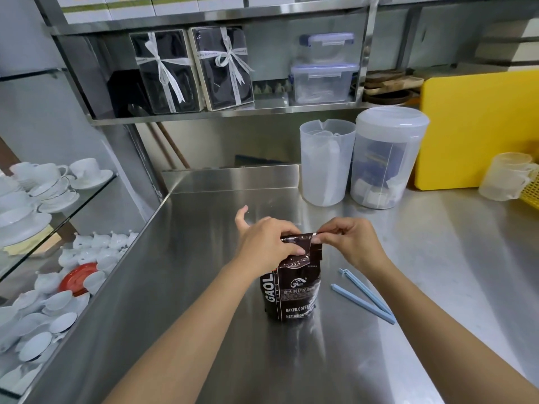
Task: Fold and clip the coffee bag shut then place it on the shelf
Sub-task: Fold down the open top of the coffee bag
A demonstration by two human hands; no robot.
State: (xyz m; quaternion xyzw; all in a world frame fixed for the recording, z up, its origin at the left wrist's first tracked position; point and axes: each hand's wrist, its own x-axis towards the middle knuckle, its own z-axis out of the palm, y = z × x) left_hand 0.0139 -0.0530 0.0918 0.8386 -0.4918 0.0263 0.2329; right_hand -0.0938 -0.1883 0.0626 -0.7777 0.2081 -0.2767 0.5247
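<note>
Coffee bag, dark brown, stands upright on a steel counter, its top bent over. Left hand pinches the fold's left end between thumb and fingers; right hand pinches the right corner. Just right of the bag lies a pale blue clip, splayed open. A steel shelf runs above.

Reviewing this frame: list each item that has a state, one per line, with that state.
Dark foil coffee bag: upright on the steel counter, top being folded, unclipped.
Light blue plastic sealing clip: open, lying on the counter, right of the bag.
Left hand: pinching the bag top.
Right hand: pinching the bag top.
Clear plastic canister: lidded.
Clear plastic jug: no lid.
</note>
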